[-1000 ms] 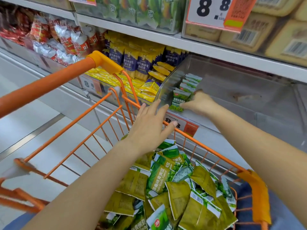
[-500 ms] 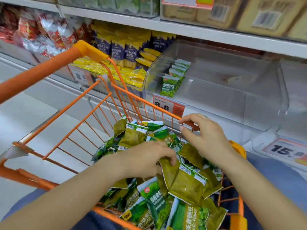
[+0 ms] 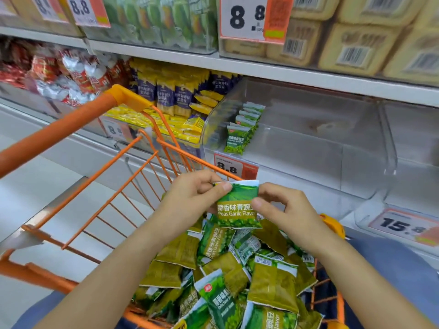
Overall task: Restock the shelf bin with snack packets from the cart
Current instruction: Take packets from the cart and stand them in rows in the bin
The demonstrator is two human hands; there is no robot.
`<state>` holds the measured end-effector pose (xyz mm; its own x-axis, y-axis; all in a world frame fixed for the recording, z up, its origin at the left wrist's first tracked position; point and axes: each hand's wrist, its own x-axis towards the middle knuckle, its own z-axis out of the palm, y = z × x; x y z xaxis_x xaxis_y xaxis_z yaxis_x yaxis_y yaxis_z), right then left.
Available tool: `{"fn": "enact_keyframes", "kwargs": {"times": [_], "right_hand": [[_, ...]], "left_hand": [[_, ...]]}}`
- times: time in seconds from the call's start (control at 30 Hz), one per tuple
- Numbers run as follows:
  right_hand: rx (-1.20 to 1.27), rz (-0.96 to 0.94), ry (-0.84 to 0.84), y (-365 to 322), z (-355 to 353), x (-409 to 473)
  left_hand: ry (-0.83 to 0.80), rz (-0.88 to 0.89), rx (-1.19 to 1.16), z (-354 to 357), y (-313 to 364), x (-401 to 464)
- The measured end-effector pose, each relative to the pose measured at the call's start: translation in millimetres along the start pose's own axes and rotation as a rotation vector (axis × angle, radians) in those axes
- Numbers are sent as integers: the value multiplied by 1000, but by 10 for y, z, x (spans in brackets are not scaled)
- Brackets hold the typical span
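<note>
Here, both the left hand [image 3: 190, 198] and right hand [image 3: 285, 210] pinch one green packet [image 3: 237, 205] over the cart [image 3: 133, 148], its lower edge hiding packets beneath; the shelf bin [image 3: 308, 148] sits at one o'clock, its far side blurred.

The orange wire cart [image 3: 133, 176] carries a loose heap of green pea snack packets [image 3: 237, 269], some face up, some showing their olive backs. On the shelf [image 3: 273, 72] behind it, a clear plastic bin [image 3: 332, 148] holds one short row of the same packets [image 3: 244, 124] standing upright against its left wall, beside yellow and blue packets [image 3: 175, 98].
</note>
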<state>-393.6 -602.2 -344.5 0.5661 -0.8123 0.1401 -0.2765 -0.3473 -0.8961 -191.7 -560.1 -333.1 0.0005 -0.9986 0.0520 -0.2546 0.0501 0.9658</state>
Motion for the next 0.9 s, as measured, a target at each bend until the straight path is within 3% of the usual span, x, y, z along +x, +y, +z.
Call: {"fn": "enact_keyframes", "kwargs": {"times": [0.2,0.37,0.5,0.63,0.7,0.8,0.9], "right_hand": [[195,60,56,-73,-52,-8],[225,156,180,-88,-715,-302],[-4,241,355,-77,-1529,-843],[-270,301,716,92,-2432,-1429],[-458,390,819,246,-2841,-1610],[-751,632,728,576,-3300,-1656],[-891,820,434,943,-3484,-1576]], "left_hand": [[65,89,162,274,148,93],[23,259,236,891,488,374],[-104,355,270,1670,775,550],[-102,471,548,2315,717,836],[-73,487,678,2482,564,986],[-13,593,803,2578,349,1064],[-11,596,787,2586,305,1046]]}}
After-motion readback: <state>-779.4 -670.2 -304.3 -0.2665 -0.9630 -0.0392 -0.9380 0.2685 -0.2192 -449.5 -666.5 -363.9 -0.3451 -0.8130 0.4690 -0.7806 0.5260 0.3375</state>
